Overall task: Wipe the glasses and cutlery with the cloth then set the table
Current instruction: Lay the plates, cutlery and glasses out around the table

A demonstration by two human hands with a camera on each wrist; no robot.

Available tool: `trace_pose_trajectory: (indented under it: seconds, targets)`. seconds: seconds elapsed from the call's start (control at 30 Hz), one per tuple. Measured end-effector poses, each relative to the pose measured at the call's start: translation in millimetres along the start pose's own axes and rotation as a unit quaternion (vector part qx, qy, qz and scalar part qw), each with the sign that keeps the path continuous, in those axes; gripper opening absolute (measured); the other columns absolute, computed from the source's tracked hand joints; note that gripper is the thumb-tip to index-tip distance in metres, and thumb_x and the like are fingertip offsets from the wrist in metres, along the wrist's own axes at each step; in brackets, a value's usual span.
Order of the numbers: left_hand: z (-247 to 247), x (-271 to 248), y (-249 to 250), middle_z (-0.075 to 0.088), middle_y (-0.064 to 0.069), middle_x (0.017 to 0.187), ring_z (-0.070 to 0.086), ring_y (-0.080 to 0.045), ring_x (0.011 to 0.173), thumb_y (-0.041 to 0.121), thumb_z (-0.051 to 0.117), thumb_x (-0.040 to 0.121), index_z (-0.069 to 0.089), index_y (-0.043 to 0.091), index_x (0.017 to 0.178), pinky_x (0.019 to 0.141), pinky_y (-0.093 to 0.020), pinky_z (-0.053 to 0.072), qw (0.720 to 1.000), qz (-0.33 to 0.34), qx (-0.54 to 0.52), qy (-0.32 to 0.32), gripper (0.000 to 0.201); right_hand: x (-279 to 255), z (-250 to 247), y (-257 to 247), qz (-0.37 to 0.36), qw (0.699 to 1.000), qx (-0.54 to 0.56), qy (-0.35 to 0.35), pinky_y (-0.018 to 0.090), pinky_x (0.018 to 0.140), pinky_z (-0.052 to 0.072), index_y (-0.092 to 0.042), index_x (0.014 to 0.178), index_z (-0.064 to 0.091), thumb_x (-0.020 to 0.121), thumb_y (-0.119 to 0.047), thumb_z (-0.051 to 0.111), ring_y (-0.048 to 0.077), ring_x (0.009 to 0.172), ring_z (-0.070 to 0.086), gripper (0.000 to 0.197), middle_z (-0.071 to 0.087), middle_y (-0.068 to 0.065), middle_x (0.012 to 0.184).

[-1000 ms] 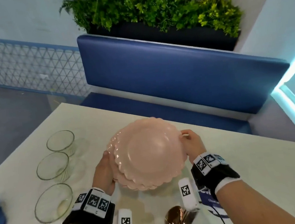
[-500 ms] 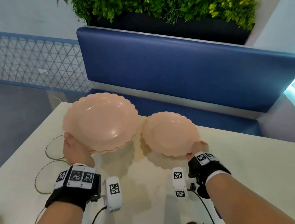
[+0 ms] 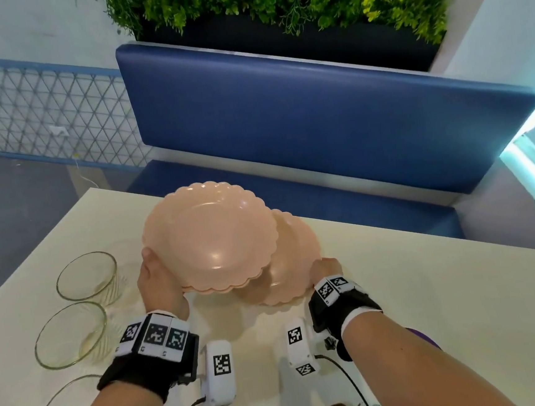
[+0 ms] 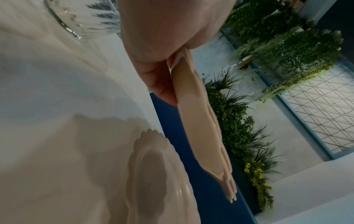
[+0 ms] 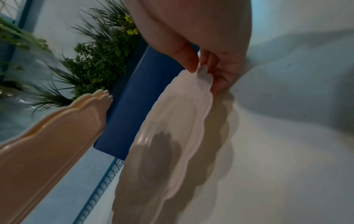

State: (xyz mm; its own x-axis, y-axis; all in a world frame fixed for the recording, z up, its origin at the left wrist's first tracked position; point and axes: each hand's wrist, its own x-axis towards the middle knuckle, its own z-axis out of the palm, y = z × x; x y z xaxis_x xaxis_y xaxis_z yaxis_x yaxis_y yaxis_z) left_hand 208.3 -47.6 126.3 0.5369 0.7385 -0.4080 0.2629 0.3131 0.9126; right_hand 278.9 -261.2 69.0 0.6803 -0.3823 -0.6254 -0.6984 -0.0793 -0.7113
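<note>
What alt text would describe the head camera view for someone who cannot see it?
Two hands hold pink scalloped plates above a pale table: the left hand grips stacked plates, the right hand pinches a single plate beneath. Glass bowls stand left.

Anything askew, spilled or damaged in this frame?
Nothing spilled or broken. One oddity: the left hand holds stacked pink plates in the air, overlapping the single plate that the right hand pinches by its rim on the table. The glass bowls stand upright.

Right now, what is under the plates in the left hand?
Under the raised plates gripped by the left hand lies another plate, its near rim pinched by the right hand. Its left part and the table beneath are covered.
</note>
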Motion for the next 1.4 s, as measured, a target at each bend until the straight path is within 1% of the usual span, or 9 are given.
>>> trace_pose_trajectory:
  seconds: [0.1, 0.27, 0.4, 0.63, 0.83, 0.97, 1.1, 1.27, 1.4]
  targets:
    - [9.3, -18.0, -0.6, 0.046, -0.011, 0.141, 0.044, -0.031, 0.126, 0.043, 0.022, 0.100, 0.040, 0.016, 0.140, 0.098, -0.033, 0.038, 0.999, -0.008, 0.004, -0.047, 0.052, -1.8, -6.0, -4.4, -0.013, 0.999, -0.022, 0.043, 0.042, 0.102, 0.040, -0.006, 0.134, 0.041, 0.093, -0.015, 0.046, 0.036, 0.122, 0.046, 0.042, 0.036, 0.015, 0.140]
    - [37.6, -55.6, -13.2, 0.056, -0.007, 0.128, 0.051, -0.023, 0.106, 0.040, 0.028, 0.100, 0.050, 0.016, 0.131, 0.087, -0.030, 0.041, 0.994, 0.006, 0.015, -0.109, 0.045, -12.1, -34.9, -15.1, -0.150, 0.986, -0.048, -0.060, 0.029, 0.066, 0.032, -0.007, 0.062, 0.048, 0.093, -0.022, 0.039, 0.023, 0.067, 0.040, 0.035, 0.049, 0.009, 0.065]
    - [61.7, -84.9, -29.3, 0.056, -0.006, 0.130, 0.052, -0.026, 0.114, 0.045, 0.028, 0.098, 0.051, 0.023, 0.130, 0.100, -0.040, 0.043, 0.992, 0.000, 0.021, -0.125, 0.045, -13.5, -85.7, -11.5, -0.187, 0.981, -0.039, -0.036, 0.028, 0.060, 0.026, -0.012, 0.054, 0.035, 0.087, -0.010, 0.044, 0.022, 0.062, 0.030, 0.035, 0.036, 0.005, 0.055]
    - [87.4, -128.7, -54.6, 0.047, -0.007, 0.142, 0.044, -0.031, 0.129, 0.056, 0.022, 0.095, 0.042, 0.020, 0.140, 0.109, -0.045, 0.036, 0.988, -0.007, 0.057, -0.142, 0.060, 13.0, -215.3, 13.2, -0.128, 0.989, 0.065, 0.035, 0.040, 0.083, 0.048, -0.017, 0.081, 0.057, 0.093, -0.012, 0.046, 0.025, 0.090, 0.054, 0.017, 0.059, 0.007, 0.093]
    - [91.9, -158.1, -72.6, 0.045, -0.010, 0.142, 0.044, -0.035, 0.128, 0.058, 0.022, 0.094, 0.040, 0.021, 0.140, 0.108, -0.047, 0.037, 0.985, -0.026, 0.079, -0.150, 0.062, 58.8, -310.9, 64.5, -0.049, 0.919, -0.375, 0.113, 0.036, 0.108, 0.037, -0.018, 0.140, 0.039, 0.077, -0.035, 0.068, 0.032, 0.129, 0.043, 0.072, 0.043, 0.010, 0.145]
    - [96.2, -175.3, -82.6, 0.047, -0.010, 0.141, 0.046, -0.033, 0.127, 0.058, 0.021, 0.094, 0.040, 0.021, 0.139, 0.108, -0.046, 0.038, 0.983, -0.021, 0.096, -0.158, 0.061, 68.9, -344.0, 79.4, -0.005, 0.884, -0.456, 0.107, 0.036, 0.103, 0.043, -0.017, 0.139, 0.040, 0.057, -0.031, 0.077, 0.030, 0.121, 0.051, 0.091, 0.044, 0.011, 0.142]
    - [99.9, -186.3, -91.2, 0.046, -0.009, 0.143, 0.045, -0.034, 0.128, 0.061, 0.021, 0.093, 0.038, 0.023, 0.141, 0.108, -0.044, 0.037, 0.979, -0.025, 0.113, -0.166, 0.064, 64.5, -363.7, 83.6, 0.015, 0.850, -0.522, 0.064, 0.035, 0.103, 0.044, -0.014, 0.132, 0.051, 0.074, -0.023, 0.072, 0.028, 0.118, 0.055, 0.062, 0.050, 0.012, 0.135]
    - [103.1, -202.3, -95.6, 0.047, -0.014, 0.139, 0.046, -0.033, 0.125, 0.049, 0.019, 0.099, 0.034, 0.018, 0.143, 0.094, -0.029, 0.037, 0.973, -0.008, 0.135, -0.186, 0.056, 79.5, -378.9, 92.6, 0.027, 0.919, -0.382, 0.096, 0.037, 0.097, 0.049, -0.014, 0.143, 0.029, 0.069, -0.018, 0.078, 0.031, 0.117, 0.055, 0.089, 0.046, 0.014, 0.139]
    - [107.6, -210.6, -100.1, 0.049, -0.014, 0.137, 0.047, -0.033, 0.123, 0.051, 0.016, 0.098, 0.038, 0.016, 0.140, 0.095, -0.032, 0.038, 0.969, 0.005, 0.149, -0.196, 0.060, 94.2, -386.7, 97.8, -0.028, 0.988, -0.111, 0.107, 0.035, 0.088, 0.048, -0.004, 0.139, 0.034, 0.098, -0.027, 0.041, 0.021, 0.105, 0.048, 0.047, 0.040, 0.015, 0.144]
